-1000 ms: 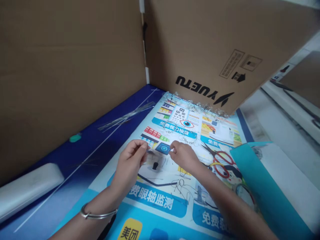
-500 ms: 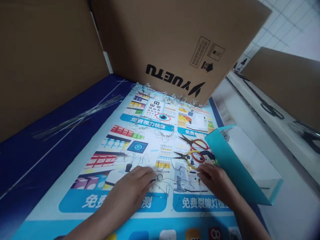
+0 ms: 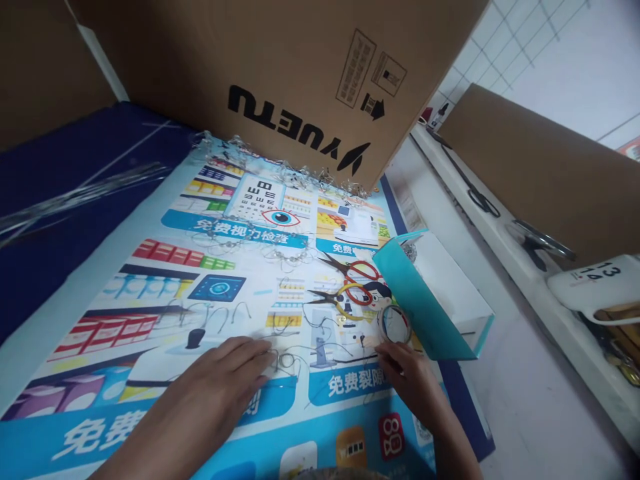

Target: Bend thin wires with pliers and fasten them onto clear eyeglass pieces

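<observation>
My left hand [image 3: 227, 373] rests palm down at the lower left, fingers bent together beside a small ring of thin wire [image 3: 287, 361]. What lies under its fingertips is hidden. My right hand [image 3: 407, 375] is lower right of centre, fingers curled in a pinch just below a clear round roll [image 3: 394, 325]. Anything between them is too small to make out. Loose thin strands [image 3: 320, 347] run across the printed sheet between both hands. Beyond the right hand lie yellow-handled scissors [image 3: 345, 300] and red-handled scissors [image 3: 357, 268].
A teal open box [image 3: 415, 293] stands right of the scissors. Clear beaded strands [image 3: 300, 177] line the foot of a cardboard panel [image 3: 280, 53]. Plastic strips [image 3: 85, 193] lie at left. At far right, a white mug [image 3: 600, 287] and dark scissors [image 3: 484, 202] sit on a ledge.
The view has turned right, so the scene sits further left. My right hand has drawn back towards me, uncovering the clear roll. The left hand stays beside the wire ring.
</observation>
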{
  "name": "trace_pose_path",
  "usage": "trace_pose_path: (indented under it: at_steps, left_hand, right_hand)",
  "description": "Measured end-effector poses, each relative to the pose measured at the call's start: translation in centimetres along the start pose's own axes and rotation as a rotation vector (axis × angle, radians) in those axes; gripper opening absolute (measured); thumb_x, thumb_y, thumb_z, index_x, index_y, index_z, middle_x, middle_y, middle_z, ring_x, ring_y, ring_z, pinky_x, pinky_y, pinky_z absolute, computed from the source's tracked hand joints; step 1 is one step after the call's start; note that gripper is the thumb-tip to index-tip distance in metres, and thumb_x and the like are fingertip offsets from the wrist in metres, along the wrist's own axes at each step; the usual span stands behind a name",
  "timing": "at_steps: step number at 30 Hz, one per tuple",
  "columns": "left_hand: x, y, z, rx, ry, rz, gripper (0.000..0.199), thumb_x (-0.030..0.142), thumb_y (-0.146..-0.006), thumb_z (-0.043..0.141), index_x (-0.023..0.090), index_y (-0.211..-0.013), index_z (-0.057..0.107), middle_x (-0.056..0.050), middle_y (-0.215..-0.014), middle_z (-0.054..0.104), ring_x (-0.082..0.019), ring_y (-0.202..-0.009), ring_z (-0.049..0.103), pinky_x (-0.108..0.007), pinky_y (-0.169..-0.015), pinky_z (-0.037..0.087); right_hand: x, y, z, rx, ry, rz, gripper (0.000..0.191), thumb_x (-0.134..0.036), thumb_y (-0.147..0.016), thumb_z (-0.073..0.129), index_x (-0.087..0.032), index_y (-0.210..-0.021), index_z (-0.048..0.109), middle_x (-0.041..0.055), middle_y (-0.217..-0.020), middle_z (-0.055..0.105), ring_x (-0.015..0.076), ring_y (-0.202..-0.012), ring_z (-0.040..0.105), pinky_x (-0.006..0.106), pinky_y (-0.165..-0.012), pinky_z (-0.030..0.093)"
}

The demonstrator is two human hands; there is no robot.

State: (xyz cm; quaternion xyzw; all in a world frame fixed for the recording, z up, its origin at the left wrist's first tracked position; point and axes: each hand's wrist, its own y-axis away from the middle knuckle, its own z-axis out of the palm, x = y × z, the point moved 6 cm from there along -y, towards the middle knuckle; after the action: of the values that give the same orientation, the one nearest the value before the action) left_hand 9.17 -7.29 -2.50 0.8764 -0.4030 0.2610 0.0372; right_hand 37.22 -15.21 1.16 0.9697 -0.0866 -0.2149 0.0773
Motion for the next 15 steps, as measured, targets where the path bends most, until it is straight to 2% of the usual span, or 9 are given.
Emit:
trace_pose_path:
  at_steps: [5, 9, 12, 15]
  left_hand:
    - [0.2, 0.1, 0.0, -0.020, -0.002, 0.011, 0.034, 0.031, -0.083, 0.049, 0.030, -0.117, 0.055, 0.000, -0.124, 0.055, -0.024, -0.112, 0.050, -0.042, -0.093, 0.043]
    - [0.2, 0.2, 0.0, -0.009, 0.002, 0.013, 0.035, 0.032, -0.083, 0.050, 0.031, -0.117, 0.054, 0.000, -0.122, 0.056, -0.024, -0.111, 0.050, -0.042, -0.092, 0.044]
    - [0.2, 0.3, 0.0, 0.009, 0.003, 0.007, 0.035, 0.033, -0.083, 0.050, 0.031, -0.118, 0.054, 0.000, -0.121, 0.057, -0.024, -0.110, 0.051, -0.042, -0.092, 0.045]
    - [0.2, 0.3, -0.2, 0.033, 0.017, 0.004, 0.035, 0.033, -0.083, 0.049, 0.029, -0.118, 0.054, -0.001, -0.118, 0.058, -0.024, -0.108, 0.052, -0.041, -0.090, 0.046]
  right_hand:
    - [-0.6, 0.9, 0.8, -0.040, -0.040, -0.005, 0.023, -0.021, -0.083, 0.048, -0.025, -0.102, 0.060, 0.0032, -0.093, 0.060, 0.0153, -0.082, 0.056, 0.024, -0.070, 0.043]
    - [-2.1, 1.3, 1.3, -0.100, -0.101, -0.088, 0.020, -0.020, -0.083, 0.049, -0.026, -0.096, 0.063, 0.0022, -0.091, 0.060, 0.0143, -0.083, 0.057, 0.023, -0.073, 0.043]
    - [-1.2, 1.4, 0.6, 0.014, -0.113, -0.057, 0.020, -0.022, -0.086, 0.045, -0.024, -0.097, 0.062, 0.0030, -0.091, 0.060, 0.0144, -0.085, 0.057, 0.023, -0.074, 0.043]
    - [0.4, 1.6, 0.1, 0.123, -0.026, 0.006, 0.024, -0.022, -0.087, 0.043, -0.023, -0.104, 0.060, 0.0058, -0.095, 0.059, 0.0171, -0.089, 0.056, 0.026, -0.077, 0.043]
